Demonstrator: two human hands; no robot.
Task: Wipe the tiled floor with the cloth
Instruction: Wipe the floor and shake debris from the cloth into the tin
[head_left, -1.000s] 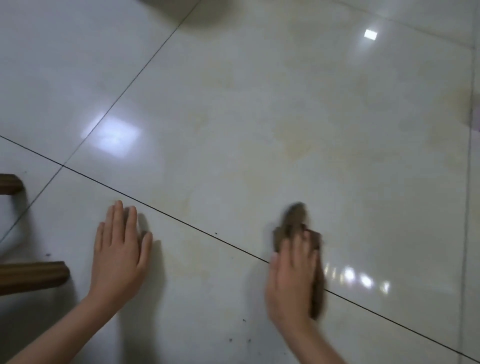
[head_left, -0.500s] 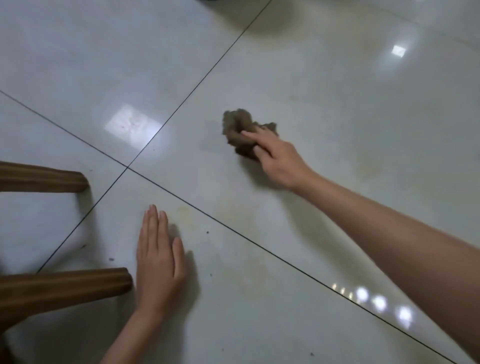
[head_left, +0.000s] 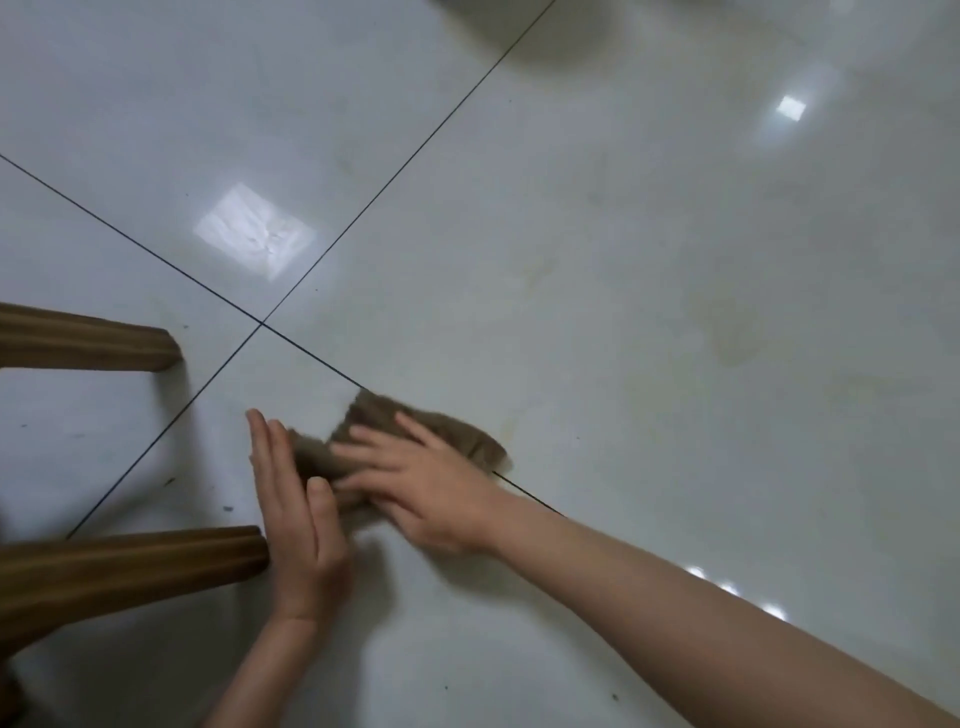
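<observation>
Head view, looking down: the right hand (head_left: 431, 493) lies palm-down on the cloth (head_left: 452, 434), fingers spread and nearly straight, pressing it flat rather than curling round it. Blur softens the fingertips, so I cannot tell whether any edge is pinched. The left hand (head_left: 298, 519) rests flat on the tiled floor (head_left: 675, 208) just beside the cloth's left end, fingers straight and together and holding nothing; whether it touches the fabric is unclear. The cloth is a small brown rag, dull and fuzzy-looking, rumpled into an uneven strip that lies across a grout line (head_left: 415, 150) close to where four tiles meet. It looks soft, limp and light, likely to bunch or fold under the palm and to slide easily on such glossy tile. A broad flat press over its middle, as here, seems the sound way to drive it, since a pinch at one corner would probably let the rest trail. Farther out, dark specks (head_left: 227, 508) dot the near tile, faint yellowish stains (head_left: 727, 338) mark the tile to the right, and two wooden legs, one nearer (head_left: 130, 566) and one farther (head_left: 88, 343), stand at the left.
</observation>
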